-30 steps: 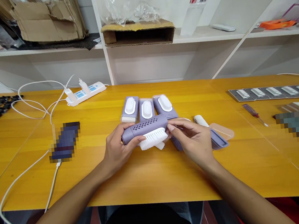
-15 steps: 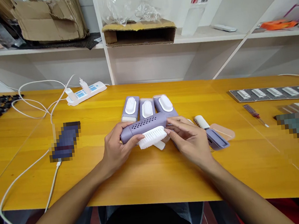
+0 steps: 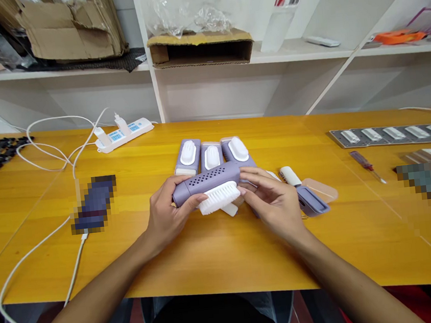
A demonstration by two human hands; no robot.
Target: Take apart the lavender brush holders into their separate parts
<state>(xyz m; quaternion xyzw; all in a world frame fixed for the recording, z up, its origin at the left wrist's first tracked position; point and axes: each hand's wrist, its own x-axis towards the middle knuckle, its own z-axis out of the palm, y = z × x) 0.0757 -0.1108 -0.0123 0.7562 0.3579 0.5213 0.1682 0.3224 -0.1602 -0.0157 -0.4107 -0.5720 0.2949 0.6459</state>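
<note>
Between my hands, above the table, is a purple brush (image 3: 212, 182) with white bristles and rows of small holes in its body. My left hand (image 3: 168, 202) is wrapped round its left end, thumb along the bristles. At the right end, the fingers of my right hand (image 3: 275, 196) pinch the brush, with fingertips at the edge of the bristles. Behind it lie several purple units with white oval pads (image 3: 188, 152), partly covered by the brush. Just right of my right hand are a purple shell part (image 3: 312, 201), a small white-topped piece (image 3: 291, 176) and a translucent peach cover (image 3: 323, 189).
A power strip (image 3: 125, 135) with white cables and a blurred-out phone (image 3: 94, 204) are on the left. To the right lie a screwdriver (image 3: 368, 167) and a grey strip with white pieces (image 3: 393, 134). Shelves with a cardboard box (image 3: 200, 39) stand behind the table.
The brush and both hands stay in nearly the same place. The fingers of my right hand have shifted very slightly at the brush's right end.
</note>
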